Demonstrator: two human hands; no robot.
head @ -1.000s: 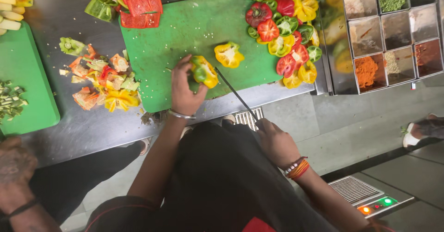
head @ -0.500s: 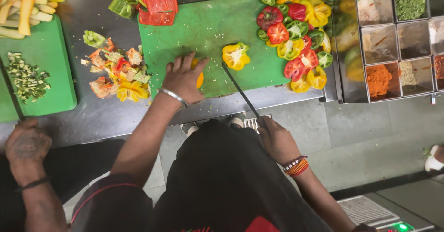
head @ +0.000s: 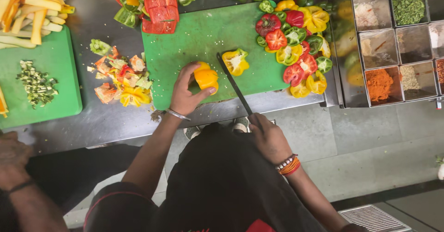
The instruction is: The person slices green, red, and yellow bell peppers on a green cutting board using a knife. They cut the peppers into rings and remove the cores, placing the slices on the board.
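Two hands at work on the middle green board [head: 203, 38], on a steel desk [head: 106, 125]. Left hand [head: 185, 93] has its grip curled round a yellow pepper piece [head: 206, 77], thumb at the near side, fingers over the top, piece sitting near the board's front edge. Right hand [head: 268, 137] is closed round the handle of a dark knife [head: 233, 83], blade lying flat-ish across the board just right of the pepper, tip beside a 2nd yellow piece [head: 236, 61], cut side up w/ pale core showing.

Pepper looks light, hollow, glossy; prob. slick on the skin and firm but crushable, so best held by the rounded outer wall w/ fingertips tucked, away from the blade side.

Heap of cut red, yellow & green peppers [head: 296, 42] sits at the board's right end; trimmings [head: 120, 79] lie left of it
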